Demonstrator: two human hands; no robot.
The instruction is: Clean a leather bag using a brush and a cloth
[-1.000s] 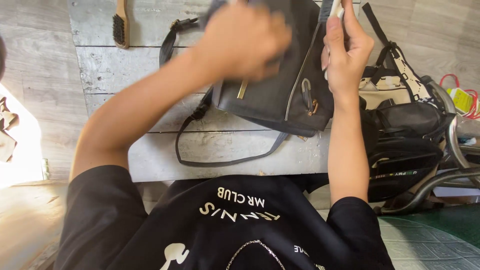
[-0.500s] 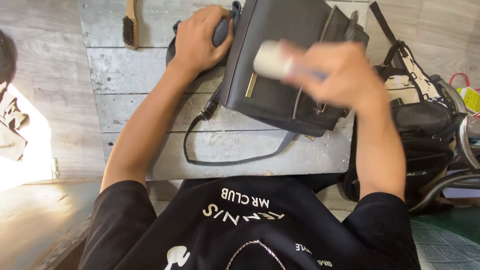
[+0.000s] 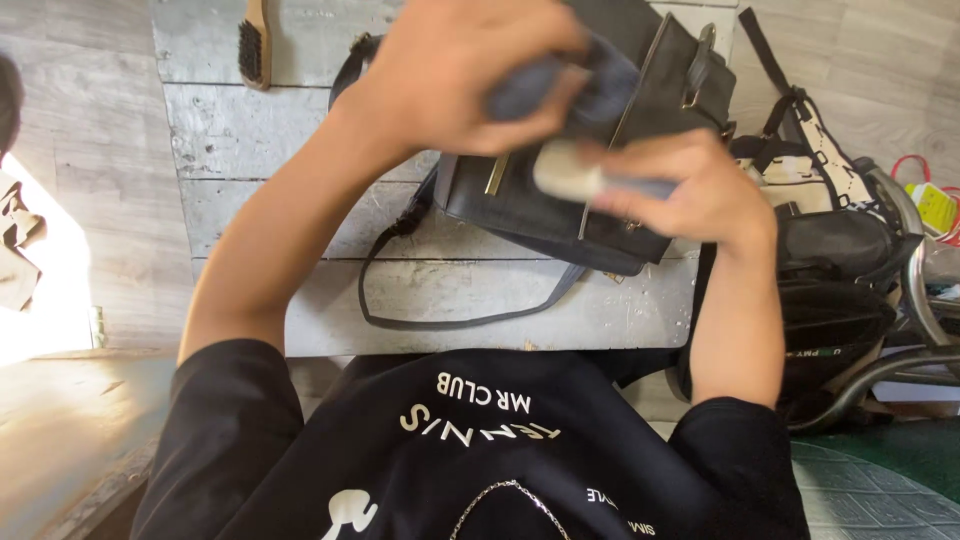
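Working over: a black leather handbag [image 3: 560, 200] lies on its side on the grey plank bench [image 3: 300, 150]; both hands meet above it, which keeps cloth and bottle right over the leather.
Left hand: the left hand [image 3: 455, 75] is raised above the handbag's upper part, fingers curled shut around a bunched blue-grey cloth [image 3: 560, 85]; the wad sticks out toward the other hand, apparently so it can meet the bottle's tip.
Right hand: the right hand [image 3: 690, 190] hovers over the handbag's right half, fingers closed around a small bottle [image 3: 575, 172]; its pale cap end points left toward the cloth. The picture is blurred, so I cannot tell whether the tip touches the cloth.
Handbag details: a gold bar clasp [image 3: 494, 174] shows on the front, and a metal ring fitting [image 3: 697, 70] sits at the far right corner.
Strap: the handbag's long strap [image 3: 440, 318] loops loose across the bench on the near side of the handbag, toward the person, out from under the hands.
Brush: a wooden-backed brush [image 3: 253, 45] lies well to the left of the handbag at the bench's far edge, untouched.
Beside the bench: other bags [image 3: 830, 240], dark and cream, are piled to the right of the handbag, off the bench, against a curved metal frame [image 3: 900, 300].
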